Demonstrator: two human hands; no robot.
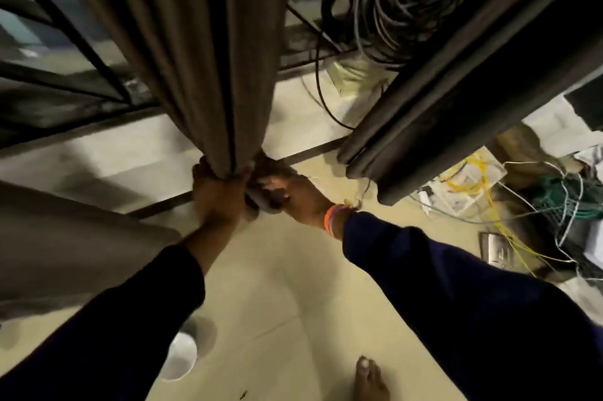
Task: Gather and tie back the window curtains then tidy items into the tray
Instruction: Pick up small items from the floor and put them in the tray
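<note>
Left of centre, we see the left hand (217,196) clamping the gathered brown curtain (202,51) into a bunch; the right hand (298,195) pinches a fold of fabric beside it. Risk, we judge: pleats slip if either grip loosens before tying. No tray in view. Beige floor (280,286); second dark curtain (456,90) at upper right; loose cables (509,201) at right could snag a foot.

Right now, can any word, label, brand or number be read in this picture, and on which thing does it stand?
None can be read.
Flat grey panel on the floor at right: pale marks, too blurred to read.
White packaging under the yellow cable: no legible print.
Brown curtain: plain, no text.
</note>
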